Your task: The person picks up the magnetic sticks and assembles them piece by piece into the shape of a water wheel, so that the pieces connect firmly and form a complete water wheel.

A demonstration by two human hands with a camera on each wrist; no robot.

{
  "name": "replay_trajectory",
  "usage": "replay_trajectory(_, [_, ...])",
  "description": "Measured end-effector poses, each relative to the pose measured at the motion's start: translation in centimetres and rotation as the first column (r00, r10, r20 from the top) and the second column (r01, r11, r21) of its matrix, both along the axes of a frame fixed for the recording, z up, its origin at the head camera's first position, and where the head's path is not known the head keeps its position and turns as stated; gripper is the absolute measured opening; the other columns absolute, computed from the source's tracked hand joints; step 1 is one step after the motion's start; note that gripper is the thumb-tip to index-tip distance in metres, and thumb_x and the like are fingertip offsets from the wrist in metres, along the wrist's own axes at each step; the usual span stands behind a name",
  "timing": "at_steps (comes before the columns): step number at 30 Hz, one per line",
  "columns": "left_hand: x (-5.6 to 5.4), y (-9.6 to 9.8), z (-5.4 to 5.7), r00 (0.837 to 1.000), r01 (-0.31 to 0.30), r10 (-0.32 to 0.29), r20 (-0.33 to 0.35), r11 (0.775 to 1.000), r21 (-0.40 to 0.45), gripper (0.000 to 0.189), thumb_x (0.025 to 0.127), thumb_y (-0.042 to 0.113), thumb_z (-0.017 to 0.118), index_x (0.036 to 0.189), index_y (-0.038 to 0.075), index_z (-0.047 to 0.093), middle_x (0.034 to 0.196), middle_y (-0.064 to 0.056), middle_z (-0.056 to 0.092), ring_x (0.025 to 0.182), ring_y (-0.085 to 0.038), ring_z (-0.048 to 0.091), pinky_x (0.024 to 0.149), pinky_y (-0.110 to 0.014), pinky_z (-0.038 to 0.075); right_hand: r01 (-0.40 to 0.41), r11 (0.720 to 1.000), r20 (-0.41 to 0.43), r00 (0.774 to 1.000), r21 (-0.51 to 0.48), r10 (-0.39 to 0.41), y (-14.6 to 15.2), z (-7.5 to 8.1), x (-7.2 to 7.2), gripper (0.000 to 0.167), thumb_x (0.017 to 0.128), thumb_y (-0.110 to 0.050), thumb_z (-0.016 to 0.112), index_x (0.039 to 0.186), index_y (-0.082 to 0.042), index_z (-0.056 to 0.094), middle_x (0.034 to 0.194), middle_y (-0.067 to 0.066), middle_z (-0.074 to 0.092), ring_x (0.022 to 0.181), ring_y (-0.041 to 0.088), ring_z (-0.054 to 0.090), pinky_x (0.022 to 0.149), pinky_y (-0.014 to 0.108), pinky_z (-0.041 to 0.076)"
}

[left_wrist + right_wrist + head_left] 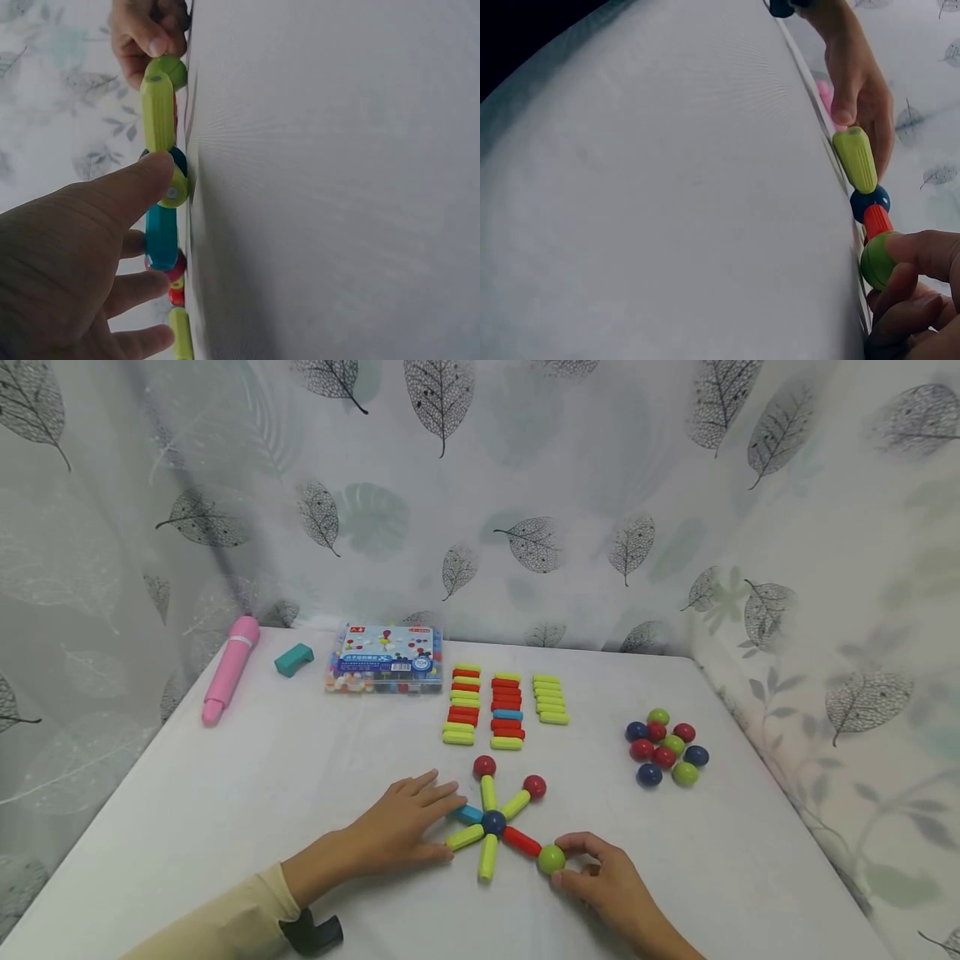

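On the white table lies a star-shaped model with a dark blue ball point(493, 822) at its hub. Rods radiate from it: a blue rod point(468, 814), a red rod point(522, 841) and several yellow-green rods point(487, 858). Red balls point(484, 766) cap two of the yellow-green ones. My right hand point(611, 883) pinches a green ball point(551, 859) between thumb and fingers at the red rod's outer end. Fingers spread, my left hand point(401, 827) is at the model's left side, fingertips right at the blue rod and thumb close to a yellow-green rod.
Behind the model, loose rods point(506, 697) lie in three columns. Several red, blue and green balls point(663, 757) are grouped at the right. A clear parts box point(386, 658), a teal block point(293, 660) and a pink cylinder point(231, 670) stand toward the back left, before a leaf-patterned curtain point(480, 485).
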State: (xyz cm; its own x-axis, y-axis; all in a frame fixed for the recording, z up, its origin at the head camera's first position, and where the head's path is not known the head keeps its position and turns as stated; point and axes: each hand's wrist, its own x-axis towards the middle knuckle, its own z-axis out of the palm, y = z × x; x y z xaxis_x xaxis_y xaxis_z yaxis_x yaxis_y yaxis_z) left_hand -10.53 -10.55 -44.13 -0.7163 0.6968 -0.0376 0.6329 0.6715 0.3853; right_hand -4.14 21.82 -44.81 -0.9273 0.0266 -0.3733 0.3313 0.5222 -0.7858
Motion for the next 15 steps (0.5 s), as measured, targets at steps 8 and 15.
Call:
replay_trajectory(8, [0.6,-0.1,0.1,0.999,-0.006,0.006,0.032,1.0,0.007,0.067,0.092,0.052,0.072,0.149,0.023,0.052,0.151,0.0,0.054,0.148,-0.034,0.037,0.116,-0.061,0.034,-0.025,0.999,-0.009,1.0,0.024,0.025,0.5,0.2,-1.0,0.045,0.082,-0.018,0.085,0.124,-0.014,0.068,0.12,0.003,0.066,0.073,0.02,0.057,0.06,0.03,0.05])
replay_trajectory(15, [1.4,-0.2,0.2,1.0,0.001,-0.001,0.022,1.0,0.003,0.066,0.091,0.051,0.074,0.148,0.024,0.053,0.148,0.003,0.058,0.145,-0.031,0.042,0.114,-0.06,0.037,-0.06,0.997,-0.039,0.997,0.049,0.062,1.0,0.2,-2.3,0.042,0.086,-0.014,0.08,0.126,-0.017,0.069,0.124,0.003,0.067,0.076,0.02,0.059,0.063,0.031,0.051])
